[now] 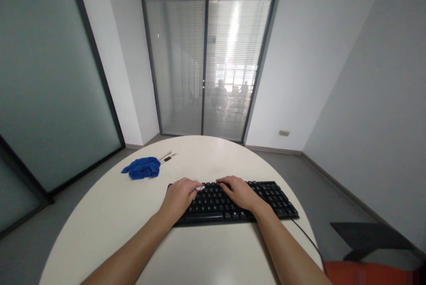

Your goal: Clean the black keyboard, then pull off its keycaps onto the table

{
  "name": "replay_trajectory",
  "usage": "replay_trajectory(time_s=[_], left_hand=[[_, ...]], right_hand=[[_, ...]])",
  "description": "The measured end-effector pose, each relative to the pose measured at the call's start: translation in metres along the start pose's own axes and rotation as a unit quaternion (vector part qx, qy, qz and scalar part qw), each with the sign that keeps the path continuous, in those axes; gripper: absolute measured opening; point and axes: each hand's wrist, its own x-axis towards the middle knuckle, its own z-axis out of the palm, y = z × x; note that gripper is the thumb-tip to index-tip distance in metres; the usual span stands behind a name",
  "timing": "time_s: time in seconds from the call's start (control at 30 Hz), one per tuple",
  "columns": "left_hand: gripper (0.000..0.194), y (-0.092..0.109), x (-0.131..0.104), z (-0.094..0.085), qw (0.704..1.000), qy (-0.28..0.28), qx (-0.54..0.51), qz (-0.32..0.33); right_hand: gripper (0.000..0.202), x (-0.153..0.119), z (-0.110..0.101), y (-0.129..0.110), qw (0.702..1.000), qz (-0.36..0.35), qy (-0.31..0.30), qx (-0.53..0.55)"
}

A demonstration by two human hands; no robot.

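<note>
At the keyboard's (213,208) ten o'clock, the left hand (181,193), pinching a white scrap (200,188), seemingly needed gentle pressure; the right hand's (238,192) grip was unclear.

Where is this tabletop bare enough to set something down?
Bare table shows beyond the keyboard, right of the blue cloth; left of the left forearm; and between it and the right forearm. Crowded: the keyboard, under the left hand, pinching something white, and right hand; and the cloth with thin sticks beside it.

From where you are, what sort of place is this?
Probably an office or meeting room: a keyboard lies on a rounded table, with blinds beyond and a frosted-glass panel at left.
</note>
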Motion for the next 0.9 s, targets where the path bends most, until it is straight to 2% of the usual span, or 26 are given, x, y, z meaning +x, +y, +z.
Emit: replay_trajectory(time_s=[0.1,0.2,0.53,0.73,0.9], left_hand=[[0.025,0.004,0.000,-0.001,0.999,-0.040,0.017,0.015],[0.024,0.007,0.000,-0.003,0.998,-0.054,0.025,0.021],[0.022,0.013,-0.006,-0.011,0.997,-0.060,-0.001,0.057],[0.038,0.011,-0.014,-0.014,0.994,-0.057,-0.014,0.090],[0.035,0.007,-0.012,-0.010,0.997,-0.052,-0.013,0.062]], right_hand=[[0.038,0.000,-0.001,-0.001,1.000,0.004,-0.003,0.002],[0.038,0.000,-0.002,-0.003,1.000,0.007,-0.008,0.003],[0.038,0.000,0.001,0.002,1.000,-0.005,-0.001,0.005],[0.038,0.000,0.000,0.001,1.000,-0.006,-0.001,0.005],[0.037,0.000,0.000,0.000,1.000,-0.004,0.001,0.002]])
